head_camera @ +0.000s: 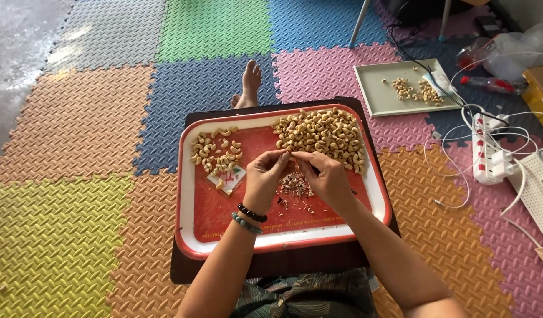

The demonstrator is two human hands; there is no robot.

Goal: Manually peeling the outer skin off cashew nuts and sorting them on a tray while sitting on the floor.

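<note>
A red tray with a white rim (189, 235) rests on a dark board over my lap. My left hand (264, 176) and my right hand (327, 176) meet above the tray's middle, fingertips pinched together on a cashew nut (291, 155). Below them lies a small heap of skin flakes (295, 185). A large pile of cashews (321, 134) fills the tray's far right corner. A smaller pile of cashews (215, 152) lies at the far left, partly on a small card (230, 176). Bead bracelets circle my left wrist.
Coloured foam mats cover the floor. A pale tray (377, 94) with a few cashews sits at the far right. A white power strip (486, 150) with cables lies to the right, bottles and a bag beyond it. My bare foot (248, 82) shows past the tray.
</note>
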